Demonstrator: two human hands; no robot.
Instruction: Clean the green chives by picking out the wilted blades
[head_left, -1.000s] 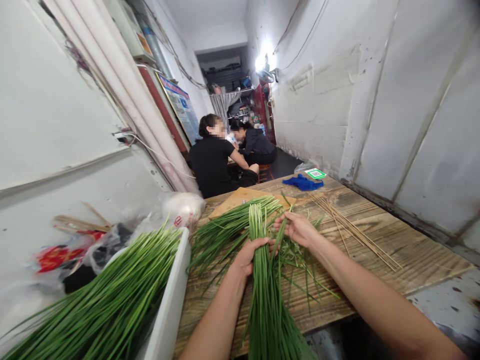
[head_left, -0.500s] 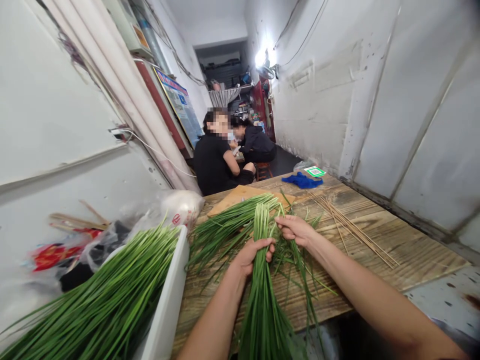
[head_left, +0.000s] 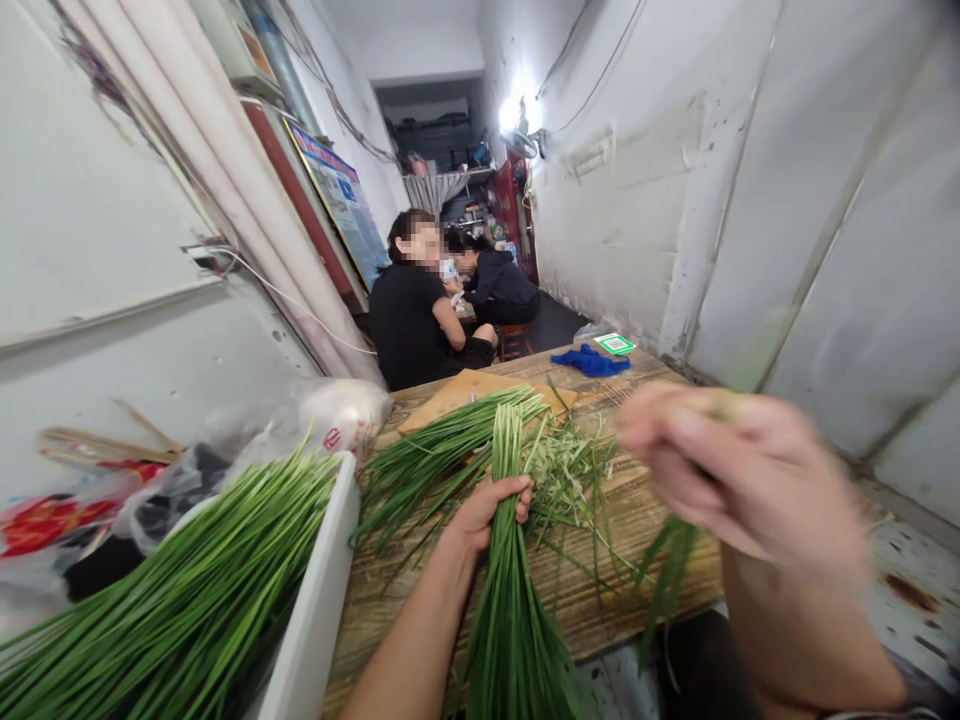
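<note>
Apparently sorting now: gripping green bundle in left hand, six o'clock; pinching loose blades in right hand, four o'clock; likely needs steadiness next.

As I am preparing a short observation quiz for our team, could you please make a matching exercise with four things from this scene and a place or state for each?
1. Left hand
2. Right hand
3. Blue cloth
4. White box

A. Beside a green-and-white card
B. Holding a heap of long leaves
C. Blurred, with a few green blades hanging from it
D. Wrapped around a green bunch

Pairs: 1-D, 2-C, 3-A, 4-B
</note>
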